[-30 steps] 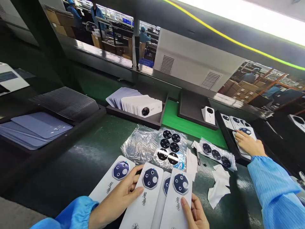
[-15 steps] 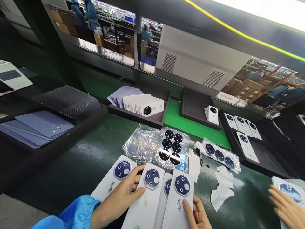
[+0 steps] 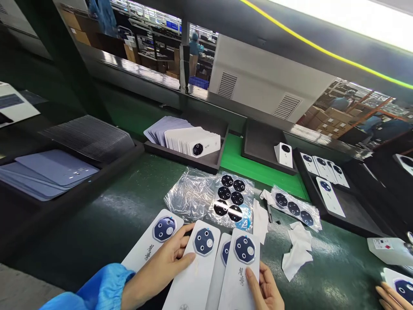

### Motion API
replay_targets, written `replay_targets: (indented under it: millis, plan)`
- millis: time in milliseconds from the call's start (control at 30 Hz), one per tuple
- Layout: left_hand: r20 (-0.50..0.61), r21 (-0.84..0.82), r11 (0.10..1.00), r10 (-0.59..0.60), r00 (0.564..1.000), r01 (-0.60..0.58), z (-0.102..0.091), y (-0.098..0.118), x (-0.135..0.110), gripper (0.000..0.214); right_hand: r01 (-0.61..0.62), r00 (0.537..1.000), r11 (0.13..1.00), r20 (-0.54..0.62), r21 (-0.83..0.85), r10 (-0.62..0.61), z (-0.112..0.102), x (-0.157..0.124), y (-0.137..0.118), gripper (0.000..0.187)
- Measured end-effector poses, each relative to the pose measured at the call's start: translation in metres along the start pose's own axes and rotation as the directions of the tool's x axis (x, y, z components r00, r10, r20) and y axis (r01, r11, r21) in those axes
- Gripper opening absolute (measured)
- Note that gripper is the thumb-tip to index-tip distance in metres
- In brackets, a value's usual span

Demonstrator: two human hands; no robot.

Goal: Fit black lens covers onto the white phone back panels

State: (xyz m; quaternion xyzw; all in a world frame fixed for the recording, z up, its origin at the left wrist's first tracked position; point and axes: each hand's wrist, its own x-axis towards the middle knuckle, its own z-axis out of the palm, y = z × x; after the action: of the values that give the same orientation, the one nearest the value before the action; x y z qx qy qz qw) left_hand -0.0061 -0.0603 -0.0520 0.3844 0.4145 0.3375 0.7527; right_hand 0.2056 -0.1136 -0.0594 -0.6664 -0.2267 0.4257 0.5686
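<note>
The left hand (image 3: pixel 163 265) partly hides the leftmost white panel (image 3: pixel 145 243). The bottom edge cuts off the right hand (image 3: pixel 265 287) and a co-worker's hand (image 3: pixel 392 297). The far person (image 3: pixel 194 46) appears too small for details.

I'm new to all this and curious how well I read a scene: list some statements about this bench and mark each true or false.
1. The left hand holds a white panel. True.
2. The right hand grips a pen. False: it holds a second white panel.
3. The clear plastic sheet beyond the hands carries six dark discs. True.
4. The crumpled white scraps lie inside a tray. False: they lie on the green bench top.
5. A fanned stack of white panels rests in a dark tray. True.
</note>
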Motion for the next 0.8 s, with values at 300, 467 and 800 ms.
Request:
replay_targets:
  millis: [300,467,800]
  plan:
    - [0.014,0.345,0.937,0.048,0.999,-0.05,-0.001,0.001,-0.004,0.077,-0.028,0.999,0.999,0.032,0.016,0.027,-0.002,-0.003,0.001,0.054]
    - [-0.001,0.694,0.713,0.147,0.989,-0.105,-0.006,0.005,-0.005,0.069,-0.001,0.986,0.996,0.164,-0.084,0.015,-0.006,-0.002,-0.011,0.051]
    - [-0.007,0.936,0.342,0.24,0.971,-0.078,-0.013,0.011,-0.012,0.056,0.067,0.993,0.968,0.114,-0.24,-0.041,-0.019,-0.01,-0.023,0.044]
